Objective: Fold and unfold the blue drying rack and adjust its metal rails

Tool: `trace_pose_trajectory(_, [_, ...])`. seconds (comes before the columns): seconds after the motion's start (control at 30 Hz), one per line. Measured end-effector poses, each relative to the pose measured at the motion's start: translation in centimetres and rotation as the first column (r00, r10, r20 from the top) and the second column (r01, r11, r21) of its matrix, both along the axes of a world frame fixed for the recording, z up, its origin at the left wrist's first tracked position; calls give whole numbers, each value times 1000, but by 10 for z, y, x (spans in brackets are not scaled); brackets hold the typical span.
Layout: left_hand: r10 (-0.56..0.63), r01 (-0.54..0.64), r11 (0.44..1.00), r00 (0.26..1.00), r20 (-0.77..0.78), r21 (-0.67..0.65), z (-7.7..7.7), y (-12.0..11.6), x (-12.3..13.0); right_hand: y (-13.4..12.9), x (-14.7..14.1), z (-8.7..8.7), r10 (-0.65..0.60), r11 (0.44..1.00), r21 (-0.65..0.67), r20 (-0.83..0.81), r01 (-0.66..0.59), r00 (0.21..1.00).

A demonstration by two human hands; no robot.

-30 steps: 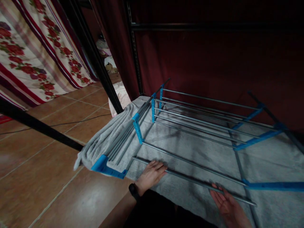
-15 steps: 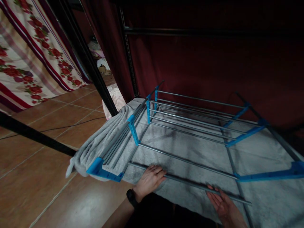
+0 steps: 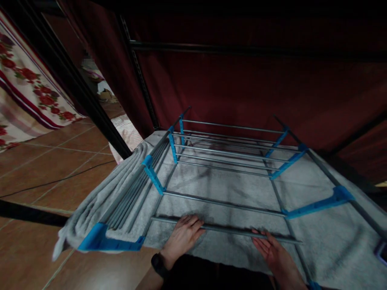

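A grey metal rod (image 3: 226, 228) lies across the near side of a drying rack frame, low over a grey blanket (image 3: 211, 181). Near the rod's left part, my left hand (image 3: 184, 233) rests palm down, its fingers curled over it; a dark watch (image 3: 159, 264) is on that wrist. Toward the right end, my right hand (image 3: 270, 247) holds the same rod between thumb and fingers, palm turned partly up. Blue plastic brackets, such as the left one (image 3: 109, 241) and the right one (image 3: 320, 203), join the rack's parallel tubes (image 3: 223, 163).
A black metal post (image 3: 99, 117) stands at the left, with a dark red curtain (image 3: 236, 88) behind the rack. Beyond the post are a tiled floor (image 3: 42, 161), a thin cable (image 3: 66, 177) and a flowered cloth (image 3: 36, 92). A dark object (image 3: 382, 250) lies at the right edge.
My view has swung to the right, so the rack and blanket sit further left in the picture. Both hands keep their places on the rod.
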State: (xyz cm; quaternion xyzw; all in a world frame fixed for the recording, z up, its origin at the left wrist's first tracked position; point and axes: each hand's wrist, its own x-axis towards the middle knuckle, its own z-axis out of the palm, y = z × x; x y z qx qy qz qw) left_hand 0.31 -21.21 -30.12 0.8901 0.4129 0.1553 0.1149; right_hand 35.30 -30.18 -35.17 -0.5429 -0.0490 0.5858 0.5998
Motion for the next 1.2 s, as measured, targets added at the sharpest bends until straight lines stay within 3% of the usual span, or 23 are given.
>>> trace_pose_trajectory(0.13, [-30,30,1000,999,-16,1,0,-4,-1,-1,-2,4,-1,1000,-24,-31,1,1000])
trace_pose_trajectory(0.4, [-66,66,990,998,-7,123,-26,-4,-9,-1,-15,26,-28,1000,10,-56,28,998])
trace_pose_trajectory(0.67, [-84,80,981,996,17,179,-20,10,-8,12,-16,35,-98,990,94,-47,102,994])
trace_pose_trajectory(0.87, [-129,125,941,992,-8,314,-29,22,-17,22,-5,40,-236,961,146,-16,236,972])
trace_pose_trajectory(1.03, [-117,113,931,993,-11,348,-31,24,-19,32,-4,50,-235,955,190,19,227,972])
trace_pose_trajectory(1.2, [-129,140,910,990,-54,390,-32,26,-17,37,-6,50,-242,948,224,48,226,969])
